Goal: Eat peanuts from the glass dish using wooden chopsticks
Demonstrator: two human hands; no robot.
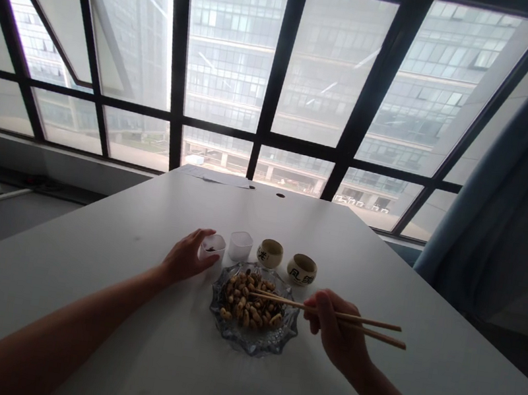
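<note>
My left hand (188, 256) is wrapped round a small clear plastic cup (214, 246) that has a few dark bits inside. In my right hand (336, 326) is a pair of wooden chopsticks (369, 322), whose tips reach into a heap of peanuts (250, 302). The peanuts lie in a scalloped glass bowl (253, 344) between my hands. A second clear plastic cup (240, 246) stands just right of the held one. Two small cream cups with dark characters, one (270, 253) behind the bowl and one (302, 269) behind my right hand, complete the row.
White paper sheets (214, 177) lie at the far end of the white table (157, 367), near two dark round holes. Tall windows with black frames rise beyond it. A blue curtain (506, 156) hangs at the right.
</note>
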